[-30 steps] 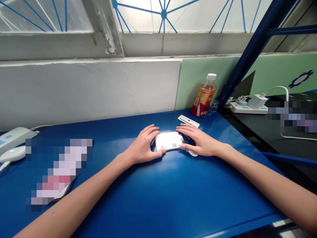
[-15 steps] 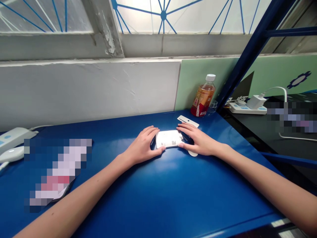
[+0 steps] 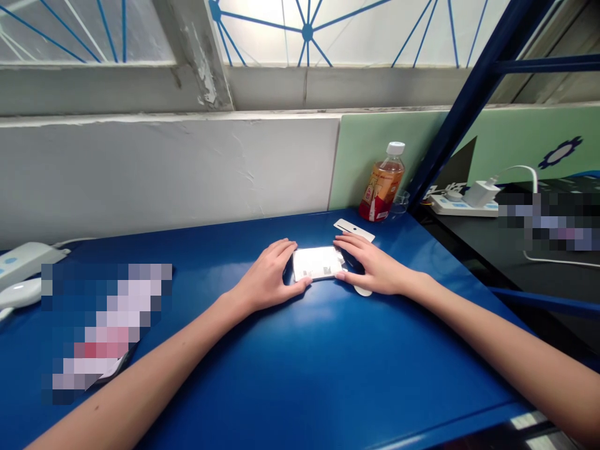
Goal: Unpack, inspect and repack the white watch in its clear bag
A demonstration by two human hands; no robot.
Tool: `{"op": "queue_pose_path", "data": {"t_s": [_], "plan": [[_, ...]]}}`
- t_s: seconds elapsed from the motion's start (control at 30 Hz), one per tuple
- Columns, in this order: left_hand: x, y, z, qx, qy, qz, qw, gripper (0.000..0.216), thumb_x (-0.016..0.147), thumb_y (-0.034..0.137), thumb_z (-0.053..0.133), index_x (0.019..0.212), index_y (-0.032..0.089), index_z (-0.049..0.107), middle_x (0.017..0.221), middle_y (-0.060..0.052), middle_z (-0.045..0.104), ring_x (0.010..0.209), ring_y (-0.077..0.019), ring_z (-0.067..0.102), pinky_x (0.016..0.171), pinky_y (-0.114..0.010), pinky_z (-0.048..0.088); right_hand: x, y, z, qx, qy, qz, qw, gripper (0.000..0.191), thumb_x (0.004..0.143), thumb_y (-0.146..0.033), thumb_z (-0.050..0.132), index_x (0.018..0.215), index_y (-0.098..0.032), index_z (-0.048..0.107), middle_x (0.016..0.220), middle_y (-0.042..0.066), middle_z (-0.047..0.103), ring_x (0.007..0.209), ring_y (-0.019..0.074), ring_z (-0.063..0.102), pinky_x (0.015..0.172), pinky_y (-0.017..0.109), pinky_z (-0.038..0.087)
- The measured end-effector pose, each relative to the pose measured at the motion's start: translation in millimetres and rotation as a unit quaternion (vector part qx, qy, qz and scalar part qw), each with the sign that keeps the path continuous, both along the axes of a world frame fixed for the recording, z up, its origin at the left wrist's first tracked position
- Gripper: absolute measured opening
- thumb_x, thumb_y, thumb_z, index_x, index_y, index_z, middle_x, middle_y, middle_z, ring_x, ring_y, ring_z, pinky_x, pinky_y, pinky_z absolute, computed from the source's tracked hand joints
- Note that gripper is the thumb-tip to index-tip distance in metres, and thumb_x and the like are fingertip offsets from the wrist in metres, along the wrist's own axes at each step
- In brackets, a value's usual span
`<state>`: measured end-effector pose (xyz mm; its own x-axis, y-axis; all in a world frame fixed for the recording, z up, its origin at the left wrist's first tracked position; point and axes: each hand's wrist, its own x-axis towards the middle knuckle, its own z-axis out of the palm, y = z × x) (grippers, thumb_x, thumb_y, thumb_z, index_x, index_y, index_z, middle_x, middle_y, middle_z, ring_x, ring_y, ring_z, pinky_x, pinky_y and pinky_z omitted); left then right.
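A small flat white rectangular item (image 3: 317,262) with faint dark print lies on the blue tabletop (image 3: 309,369); its exact kind is not clear. My left hand (image 3: 270,274) grips its left end, thumb at the near edge and fingers at the far corner. At the right end, my right hand (image 3: 375,265) does likewise with thumb and fingers. A long white card (image 3: 354,230) with a dark slot and a hole lies just beyond my right fingers. Part of a rounded white piece (image 3: 362,291) shows below my right palm, the rest hidden.
A drink bottle (image 3: 382,184) with a white cap stands at the back right, beside a clear cup (image 3: 400,201). A blurred-out flat device (image 3: 112,331) and a white power strip (image 3: 30,261) lie left. A blue slanted post (image 3: 469,119) rises at right.
The view has shifted very slightly. My hands keep their hold on the white item, with hardly any movement between the frames.
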<state>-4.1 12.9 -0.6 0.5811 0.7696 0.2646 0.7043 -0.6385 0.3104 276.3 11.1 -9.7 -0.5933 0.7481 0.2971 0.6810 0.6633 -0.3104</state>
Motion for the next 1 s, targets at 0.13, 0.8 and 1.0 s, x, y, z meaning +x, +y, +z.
{"op": "queue_pose_path", "data": {"t_s": [0.13, 0.8, 1.0], "plan": [[-0.1, -0.7, 2.0, 0.005, -0.002, -0.020, 1.000, 0.069, 0.086, 0.053, 0.058, 0.138, 0.010, 0.046, 0.142, -0.021, 0.050, 0.137, -0.0376, 0.040, 0.111, -0.055, 0.036, -0.5, -0.7, 0.4, 0.002, 0.002, 0.000, 1.000, 0.070, 0.088, -0.058, 0.057, 0.141, -0.013, 0.047, 0.143, 0.021, 0.050, 0.137, 0.0374, 0.041, 0.110, 0.057, 0.038], [0.7, -1.7, 3.3, -0.010, 0.043, -0.061, 0.997, 0.062, 0.092, 0.046, 0.051, 0.143, 0.013, 0.041, 0.149, -0.017, 0.043, 0.142, -0.0352, 0.030, 0.114, -0.051, 0.032, -13.9, -7.9, 3.3, -0.011, 0.039, -0.030, 0.999, 0.041, 0.097, -0.035, 0.046, 0.128, -0.012, 0.059, 0.131, 0.017, 0.063, 0.132, 0.0330, 0.049, 0.107, 0.049, 0.044], [0.4, -1.3, 4.0, -0.014, 0.054, -0.061, 0.997, 0.062, 0.092, 0.046, 0.049, 0.143, 0.013, 0.040, 0.150, -0.016, 0.042, 0.143, -0.0345, 0.029, 0.114, -0.050, 0.032, -11.0, -6.4, 4.6, 0.002, 0.002, 0.006, 1.000, 0.039, 0.099, -0.023, 0.037, 0.129, -0.011, 0.057, 0.133, 0.017, 0.061, 0.136, 0.0315, 0.045, 0.108, 0.048, 0.045]]}}
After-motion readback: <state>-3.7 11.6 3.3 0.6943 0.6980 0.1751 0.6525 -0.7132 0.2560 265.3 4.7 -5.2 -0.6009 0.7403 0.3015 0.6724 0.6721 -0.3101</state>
